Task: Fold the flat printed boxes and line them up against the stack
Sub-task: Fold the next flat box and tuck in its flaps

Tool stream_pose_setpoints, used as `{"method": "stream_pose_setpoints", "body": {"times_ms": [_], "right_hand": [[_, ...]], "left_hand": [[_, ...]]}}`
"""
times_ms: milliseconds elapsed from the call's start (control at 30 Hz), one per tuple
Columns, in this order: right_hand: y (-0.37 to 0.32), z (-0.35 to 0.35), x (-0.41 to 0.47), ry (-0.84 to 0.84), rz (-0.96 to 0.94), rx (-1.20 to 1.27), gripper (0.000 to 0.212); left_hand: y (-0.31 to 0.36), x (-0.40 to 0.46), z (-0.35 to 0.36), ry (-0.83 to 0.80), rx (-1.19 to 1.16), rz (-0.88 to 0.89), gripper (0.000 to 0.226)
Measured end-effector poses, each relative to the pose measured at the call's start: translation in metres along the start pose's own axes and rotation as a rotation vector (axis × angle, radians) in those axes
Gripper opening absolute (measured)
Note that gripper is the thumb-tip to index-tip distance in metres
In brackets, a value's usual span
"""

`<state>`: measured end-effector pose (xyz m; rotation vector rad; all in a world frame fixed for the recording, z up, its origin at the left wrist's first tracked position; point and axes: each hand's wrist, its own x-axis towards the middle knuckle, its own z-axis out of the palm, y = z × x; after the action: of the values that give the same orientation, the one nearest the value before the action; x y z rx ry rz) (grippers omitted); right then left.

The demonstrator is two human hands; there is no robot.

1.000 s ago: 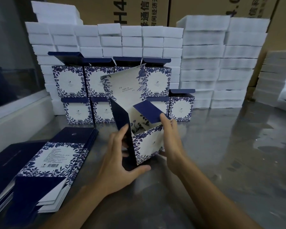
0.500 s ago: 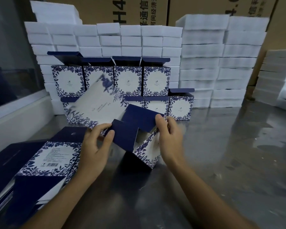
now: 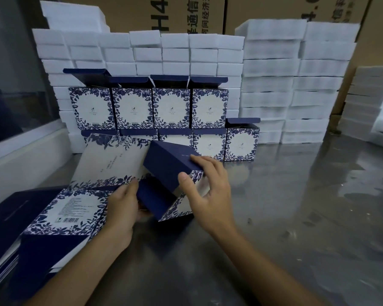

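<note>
Half-folded box [image 3: 164,180] sits tilted in front of me, low on the worktop [image 3: 296,217], its long axis running from about four o'clock up to ten o'clock. The navy end faces me and a long white flap with leaf print stretches away toward ten o'clock. My left hand [image 3: 122,208] is at its eight o'clock side, fingers curled round the flap's lower edge and the navy panel beside it. My right hand [image 3: 210,191] grips the box from three o'clock, thumb on the navy face and fingers over the top corner. Flat printed boxes [image 3: 60,213] lie stacked at my nine o'clock. Finished boxes [image 3: 150,109] stand in two rows at twelve o'clock against white foam blocks [image 3: 270,69]. Brown cartons [image 3: 186,14] rise behind. The worktop is shiny grey metal.
</note>
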<state>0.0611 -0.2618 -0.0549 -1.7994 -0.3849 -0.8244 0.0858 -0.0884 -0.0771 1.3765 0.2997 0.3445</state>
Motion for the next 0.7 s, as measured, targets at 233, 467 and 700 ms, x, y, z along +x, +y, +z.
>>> {"method": "stream_pose_setpoints", "body": {"times_ms": [233, 467, 700], "right_hand": [[0.002, 0.003, 0.001, 0.015, 0.028, -0.01, 0.057], [0.003, -0.001, 0.005, 0.058, 0.111, 0.032, 0.056], [0.001, -0.002, 0.006, 0.069, 0.148, 0.043, 0.056]], "left_hand": [[0.01, -0.012, 0.003, -0.067, -0.078, 0.005, 0.035], [0.011, -0.03, 0.009, -0.181, 0.207, 0.09, 0.07], [0.019, -0.041, 0.009, -0.248, 0.139, 0.074, 0.057]]}}
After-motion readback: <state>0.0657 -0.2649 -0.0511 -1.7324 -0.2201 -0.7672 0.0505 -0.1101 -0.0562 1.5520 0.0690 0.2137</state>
